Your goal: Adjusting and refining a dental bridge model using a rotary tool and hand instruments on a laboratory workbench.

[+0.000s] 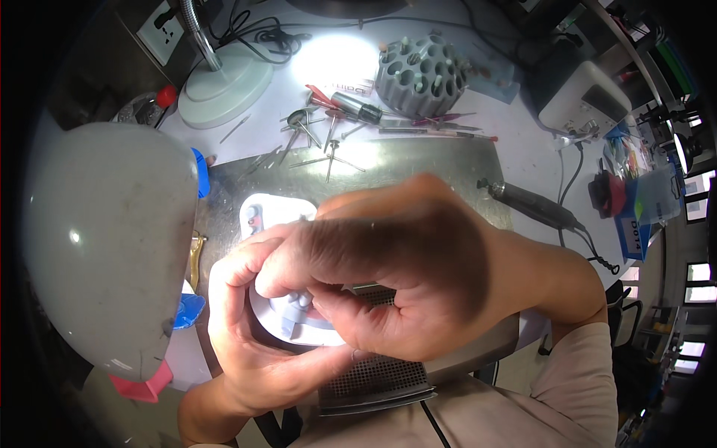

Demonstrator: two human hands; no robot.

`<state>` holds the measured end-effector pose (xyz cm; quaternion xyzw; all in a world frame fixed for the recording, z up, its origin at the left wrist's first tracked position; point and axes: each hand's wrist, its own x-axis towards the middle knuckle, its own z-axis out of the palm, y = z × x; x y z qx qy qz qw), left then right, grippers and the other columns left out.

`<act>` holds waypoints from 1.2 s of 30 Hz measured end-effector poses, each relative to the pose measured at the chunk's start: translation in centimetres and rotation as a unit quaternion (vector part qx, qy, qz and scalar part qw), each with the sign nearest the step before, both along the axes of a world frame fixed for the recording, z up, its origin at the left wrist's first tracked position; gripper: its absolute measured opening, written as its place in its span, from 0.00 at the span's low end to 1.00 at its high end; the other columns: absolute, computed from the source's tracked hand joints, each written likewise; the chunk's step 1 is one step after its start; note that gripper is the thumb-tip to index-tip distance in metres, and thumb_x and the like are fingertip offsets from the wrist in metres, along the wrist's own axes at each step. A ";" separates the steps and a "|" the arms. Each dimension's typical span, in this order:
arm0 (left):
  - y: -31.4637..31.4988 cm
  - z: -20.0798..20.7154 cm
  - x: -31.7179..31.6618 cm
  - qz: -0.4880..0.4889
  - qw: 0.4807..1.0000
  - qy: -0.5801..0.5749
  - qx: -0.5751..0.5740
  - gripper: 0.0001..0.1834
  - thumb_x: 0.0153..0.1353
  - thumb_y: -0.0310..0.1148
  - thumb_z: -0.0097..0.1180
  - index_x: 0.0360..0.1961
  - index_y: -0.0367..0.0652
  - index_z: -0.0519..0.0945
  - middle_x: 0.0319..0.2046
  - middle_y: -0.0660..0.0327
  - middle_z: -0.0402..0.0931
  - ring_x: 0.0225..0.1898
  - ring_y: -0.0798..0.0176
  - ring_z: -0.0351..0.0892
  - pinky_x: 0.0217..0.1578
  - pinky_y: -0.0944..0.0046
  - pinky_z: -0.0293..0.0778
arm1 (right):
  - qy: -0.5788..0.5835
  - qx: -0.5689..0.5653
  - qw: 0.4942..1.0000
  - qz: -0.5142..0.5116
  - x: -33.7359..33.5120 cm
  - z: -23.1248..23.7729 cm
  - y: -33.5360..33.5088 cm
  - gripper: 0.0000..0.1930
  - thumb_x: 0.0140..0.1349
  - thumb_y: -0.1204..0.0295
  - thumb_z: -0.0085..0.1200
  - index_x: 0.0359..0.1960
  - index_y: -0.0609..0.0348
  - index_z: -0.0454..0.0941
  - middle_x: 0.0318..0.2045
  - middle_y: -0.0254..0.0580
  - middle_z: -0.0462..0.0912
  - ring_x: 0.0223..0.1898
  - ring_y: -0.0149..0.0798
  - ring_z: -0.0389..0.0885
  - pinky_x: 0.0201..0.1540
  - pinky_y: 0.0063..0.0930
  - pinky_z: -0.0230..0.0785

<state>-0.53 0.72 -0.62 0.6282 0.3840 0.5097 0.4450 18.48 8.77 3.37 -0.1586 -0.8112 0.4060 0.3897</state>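
Observation:
My left hand [258, 369] is wrapped round the side of a white rounded plate-like piece [282, 202], its thumb along the near edge. Small grey-blue parts [297, 305] sit on the white piece, one with a reddish spot near its far end. Over it, my right hand [418, 276] is curled with thumb and fingertips close together. Those fingertips hide much of the white piece, and whatever they may grip is hidden. Below the hands, a perforated metal grille [377, 377] shows at the bench edge.
A large white lamp head [112, 246] fills the left side, near a round lamp base [224, 86]. Beyond the hands lie small metal stands [331, 153], pen-like tools [426, 127] and a grey bur holder [422, 78]. To the right rests a dark corded handpiece [534, 205].

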 end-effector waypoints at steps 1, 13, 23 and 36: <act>0.0 0.1 0.1 0.000 1.000 0.000 0.000 0.47 0.38 0.27 0.80 0.58 0.32 0.64 0.55 0.44 0.71 0.57 0.53 0.73 0.59 0.53 0.67 | -0.007 0.001 1.000 0.004 0.1 0.0 0.0 0.14 0.50 0.87 0.57 0.39 0.57 0.79 0.34 0.48 0.86 0.23 0.43 0.81 0.25 0.30 0.73; -0.2 -0.2 0.5 0.044 0.996 -0.082 -0.007 0.50 0.37 0.27 0.81 0.61 0.34 0.62 0.58 0.44 0.67 0.60 0.52 0.70 0.61 0.52 0.65 | -0.090 -0.081 0.992 -0.047 1.2 1.6 -0.5 0.06 0.54 0.74 0.61 0.27 0.62 0.76 0.16 0.45 0.77 0.17 0.46 0.78 0.21 0.33 0.68; 0.1 -0.3 0.3 0.068 0.989 0.066 0.113 0.49 0.38 0.29 0.81 0.60 0.29 0.64 0.58 0.39 0.68 0.58 0.50 0.72 0.61 0.51 0.65 | -0.083 0.008 0.996 -0.043 0.8 1.5 -0.7 0.05 0.47 0.81 0.61 0.26 0.60 0.77 0.20 0.41 0.77 0.19 0.43 0.76 0.22 0.31 0.67; 0.0 -0.2 0.2 0.004 0.996 -0.083 -0.019 0.51 0.37 0.27 0.82 0.62 0.31 0.63 0.59 0.44 0.69 0.58 0.53 0.73 0.60 0.54 0.68 | -0.120 -0.010 0.993 0.003 1.6 1.4 0.1 0.05 0.51 0.78 0.63 0.26 0.59 0.77 0.21 0.40 0.78 0.20 0.42 0.76 0.23 0.30 0.66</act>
